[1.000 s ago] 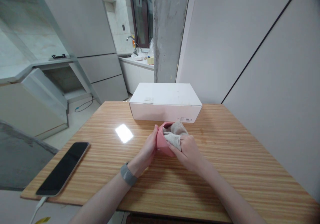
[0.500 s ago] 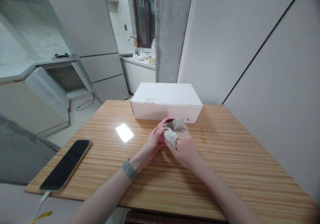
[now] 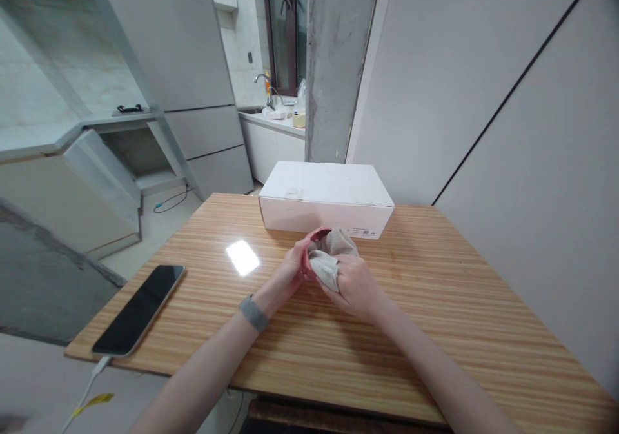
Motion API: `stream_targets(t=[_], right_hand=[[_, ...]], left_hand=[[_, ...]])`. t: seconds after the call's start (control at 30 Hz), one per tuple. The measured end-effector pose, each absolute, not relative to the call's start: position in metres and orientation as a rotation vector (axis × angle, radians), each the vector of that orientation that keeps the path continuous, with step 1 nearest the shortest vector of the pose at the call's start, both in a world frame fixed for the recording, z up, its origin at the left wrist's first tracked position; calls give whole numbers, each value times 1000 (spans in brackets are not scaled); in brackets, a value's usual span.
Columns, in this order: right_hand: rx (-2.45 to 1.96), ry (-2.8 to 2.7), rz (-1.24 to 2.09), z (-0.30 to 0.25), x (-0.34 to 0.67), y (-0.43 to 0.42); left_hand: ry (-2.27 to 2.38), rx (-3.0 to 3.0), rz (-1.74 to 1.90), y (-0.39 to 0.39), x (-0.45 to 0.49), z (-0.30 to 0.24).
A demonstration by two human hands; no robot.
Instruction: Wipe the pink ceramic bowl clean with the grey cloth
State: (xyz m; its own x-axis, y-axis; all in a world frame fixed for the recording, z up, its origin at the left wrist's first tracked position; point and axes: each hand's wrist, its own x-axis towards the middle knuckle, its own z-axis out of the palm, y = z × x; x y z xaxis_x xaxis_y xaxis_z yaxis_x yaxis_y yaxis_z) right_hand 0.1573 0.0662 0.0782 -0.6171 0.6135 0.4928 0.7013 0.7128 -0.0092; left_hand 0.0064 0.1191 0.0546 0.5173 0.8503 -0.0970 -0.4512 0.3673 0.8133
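Note:
Over the middle of the table, my left hand (image 3: 291,265) is closed around the side of a pink round-rimmed vessel (image 3: 306,267), a bowl or a cup; which one I cannot tell. A light grey cloth (image 3: 325,267) is bunched in its mouth and spills over the rim on the right. My right hand (image 3: 356,286) grips this cloth, thumb below and fingers curled over it. Cloth and fingers hide most of the vessel's inside and its base. A grey band is on my left wrist.
Just beyond my hands stands a closed white box (image 3: 326,202) on the wooden table (image 3: 435,305). A black-screened phone (image 3: 140,308) with a white cable (image 3: 89,385) lies at the left edge. A sink counter (image 3: 275,121) is visible in the background.
The vessel has tilted so more of its rim and the cloth inside show. My right hand has shifted slightly left and down with the cloth. The view has turned a little left.

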Motion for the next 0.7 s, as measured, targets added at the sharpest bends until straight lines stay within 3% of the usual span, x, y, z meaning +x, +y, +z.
stream_targets(t=[0.7], right_hand=[[-1107, -2371, -206, 72, 157, 83]], left_hand=[[494, 820, 851, 135, 9, 42]])
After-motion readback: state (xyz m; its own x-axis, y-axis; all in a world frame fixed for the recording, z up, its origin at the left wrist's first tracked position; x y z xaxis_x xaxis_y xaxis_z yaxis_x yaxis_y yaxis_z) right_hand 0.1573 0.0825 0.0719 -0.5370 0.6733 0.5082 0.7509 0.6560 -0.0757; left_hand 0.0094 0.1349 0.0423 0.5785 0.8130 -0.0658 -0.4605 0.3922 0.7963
